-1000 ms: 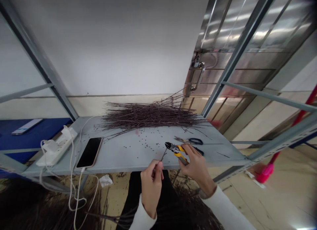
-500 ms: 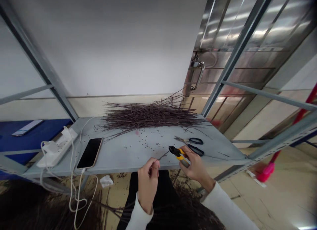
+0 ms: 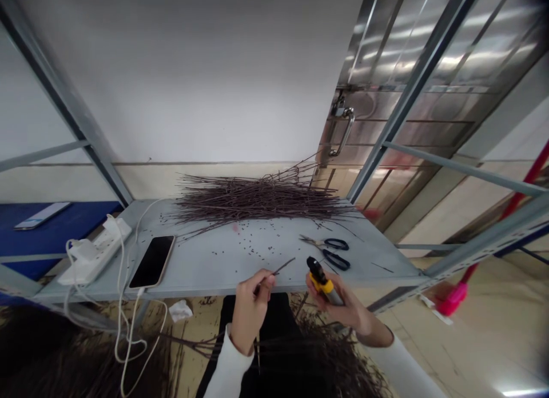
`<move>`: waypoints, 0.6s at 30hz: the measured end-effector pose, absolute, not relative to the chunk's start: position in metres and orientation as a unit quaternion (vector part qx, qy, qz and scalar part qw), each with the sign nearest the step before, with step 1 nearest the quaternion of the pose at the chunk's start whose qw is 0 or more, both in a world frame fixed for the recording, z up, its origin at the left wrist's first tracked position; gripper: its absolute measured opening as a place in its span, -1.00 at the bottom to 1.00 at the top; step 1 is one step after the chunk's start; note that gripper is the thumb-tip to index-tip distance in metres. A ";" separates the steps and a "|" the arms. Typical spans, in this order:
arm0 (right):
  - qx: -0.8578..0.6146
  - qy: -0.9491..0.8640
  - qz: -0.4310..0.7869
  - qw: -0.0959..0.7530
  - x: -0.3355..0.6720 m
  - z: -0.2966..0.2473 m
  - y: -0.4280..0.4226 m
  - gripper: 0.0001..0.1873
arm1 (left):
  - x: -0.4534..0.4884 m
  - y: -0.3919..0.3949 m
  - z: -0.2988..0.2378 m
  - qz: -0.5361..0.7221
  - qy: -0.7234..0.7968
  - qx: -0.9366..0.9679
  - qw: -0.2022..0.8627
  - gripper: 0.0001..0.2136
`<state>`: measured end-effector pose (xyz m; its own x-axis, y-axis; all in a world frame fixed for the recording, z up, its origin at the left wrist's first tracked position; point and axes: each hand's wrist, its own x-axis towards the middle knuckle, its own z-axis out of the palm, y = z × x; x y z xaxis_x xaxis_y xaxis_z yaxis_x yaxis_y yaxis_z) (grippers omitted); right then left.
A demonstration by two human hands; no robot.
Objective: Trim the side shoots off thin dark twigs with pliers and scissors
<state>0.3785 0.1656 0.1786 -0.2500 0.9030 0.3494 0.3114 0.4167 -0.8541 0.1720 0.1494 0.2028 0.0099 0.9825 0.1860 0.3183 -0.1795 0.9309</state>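
Observation:
Pinched in my left hand point(image 3: 252, 303) is a thin dark twig point(image 3: 285, 265), its end sticking out to the right over the shelf's front edge. My right hand point(image 3: 343, 303) is wrapped round a pair of cutting pliers point(image 3: 325, 283) with yellow and grey handles and a black head. The plier head points up and left, apart from the twig. Just beyond my right hand lie scissors point(image 3: 330, 250) with dark blue handles. A long pile of dark twigs point(image 3: 261, 199) lies along the back of the shelf, with small dark clippings scattered before it.
On the grey metal shelf point(image 3: 206, 275) lie a phone point(image 3: 153, 262) with a white cable and a white power strip point(image 3: 96, 252) at the left. Metal posts rise at both sides. More brushy twigs point(image 3: 326, 341) lie below, beside my legs. A crumpled tissue point(image 3: 180, 311) is on the floor.
My right hand has turned and drawn the pliers away from the twig, slightly right and down. The piece of twig by the plier head now ends free. My left hand has shifted slightly left.

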 end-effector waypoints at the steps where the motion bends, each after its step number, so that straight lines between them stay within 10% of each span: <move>1: -0.408 -0.712 0.369 0.437 0.379 0.182 0.166 -0.79 | 0.171 0.149 0.202 0.466 0.534 0.610 0.355 -0.69; 6: -0.289 -0.623 0.559 0.464 0.383 0.211 0.164 -0.69 | 0.165 0.149 0.201 0.478 0.536 0.602 0.348 -0.69; 12: -0.315 -0.497 0.431 0.684 0.385 0.233 0.168 -0.81 | 0.169 0.147 0.203 0.474 0.528 0.598 0.373 -0.69; 18: -0.390 -0.531 0.443 0.609 0.382 0.206 0.169 -0.80 | 0.173 0.144 0.207 0.481 0.515 0.592 0.392 -0.67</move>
